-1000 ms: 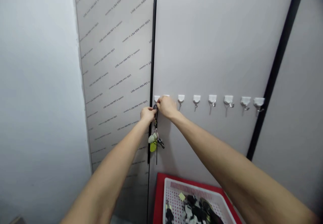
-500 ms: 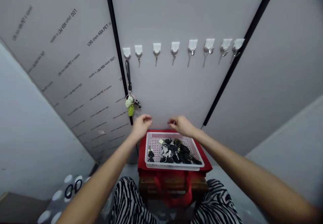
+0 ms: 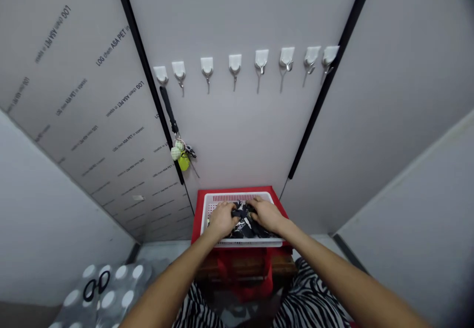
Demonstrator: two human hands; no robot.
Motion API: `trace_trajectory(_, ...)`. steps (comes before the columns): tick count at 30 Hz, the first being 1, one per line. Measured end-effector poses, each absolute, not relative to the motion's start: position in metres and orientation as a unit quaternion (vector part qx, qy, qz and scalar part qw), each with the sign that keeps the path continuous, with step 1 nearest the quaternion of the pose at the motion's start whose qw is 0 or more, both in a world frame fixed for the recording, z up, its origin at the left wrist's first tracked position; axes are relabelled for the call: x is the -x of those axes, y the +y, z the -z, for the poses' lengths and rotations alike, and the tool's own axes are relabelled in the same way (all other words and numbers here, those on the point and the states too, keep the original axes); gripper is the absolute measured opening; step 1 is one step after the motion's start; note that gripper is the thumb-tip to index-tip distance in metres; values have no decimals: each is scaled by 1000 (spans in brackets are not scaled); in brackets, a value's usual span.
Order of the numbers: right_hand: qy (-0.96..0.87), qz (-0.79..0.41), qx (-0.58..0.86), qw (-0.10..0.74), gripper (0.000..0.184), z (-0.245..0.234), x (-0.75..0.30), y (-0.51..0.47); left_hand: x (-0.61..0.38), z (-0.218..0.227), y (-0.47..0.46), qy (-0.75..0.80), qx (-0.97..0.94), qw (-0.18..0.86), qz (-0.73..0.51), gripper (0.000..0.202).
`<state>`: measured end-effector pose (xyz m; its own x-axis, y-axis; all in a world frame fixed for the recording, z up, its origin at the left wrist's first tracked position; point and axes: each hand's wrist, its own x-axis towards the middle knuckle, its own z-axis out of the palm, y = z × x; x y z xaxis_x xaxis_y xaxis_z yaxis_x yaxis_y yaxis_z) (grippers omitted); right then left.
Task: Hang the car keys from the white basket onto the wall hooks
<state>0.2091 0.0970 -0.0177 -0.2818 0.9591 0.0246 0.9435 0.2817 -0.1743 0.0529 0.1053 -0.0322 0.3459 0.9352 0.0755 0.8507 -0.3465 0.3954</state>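
Note:
Both my hands are down inside a white plastic basket (image 3: 242, 242) that holds a pile of keys (image 3: 242, 230) with black heads and fobs. My left hand (image 3: 224, 218) has its fingers and thumb curled round dark keys on the left of the pile. Facing it, my right hand (image 3: 265, 213) is curled over dark keys on the right side. The fingers partly cover what they touch. On the leftmost hook hangs a keychain (image 3: 180, 151) with a black strap, pale green and yellow-green charms and small dark pieces.
Several white adhesive hooks (image 3: 235, 63) run in a row across the grey panel. Under the basket lies a red bag (image 3: 197, 214) on a brown wooden stool (image 3: 286, 265). Scissors (image 3: 97, 286) rest on packed bottles (image 3: 128, 298) at the lower left.
My hands have come down from above the basket's far edge into the keys, and their fingers have closed round some. The view has shifted a little to the right.

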Motion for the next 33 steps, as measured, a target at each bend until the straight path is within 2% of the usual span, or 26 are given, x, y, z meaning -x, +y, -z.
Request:
trace_trajectory(7, -798, -113, 571, 157, 9, 22, -214, 101, -36, 28, 114, 592, -771, 181, -151, 21)
trace_trajectory(13, -740, -147, 608, 245, 12, 6, -223, 108, -27, 18, 120, 571, -743, 266, -226, 12)
trace_trajectory(20, -771, -52, 617, 147, 20, -4, -226, 104, -9, -2, 127, 579, -702, 307, -279, 9)
trace_trajectory(30, -814, -50, 577, 43, 24, 2, -199, 105, -15, 3, 117, 578, -772, 181, -194, 15)
trace_trajectory(33, -794, -34, 607, 7, 26, 4, -194, 108, -19, 5, 113, 577, -784, 159, -166, 19)
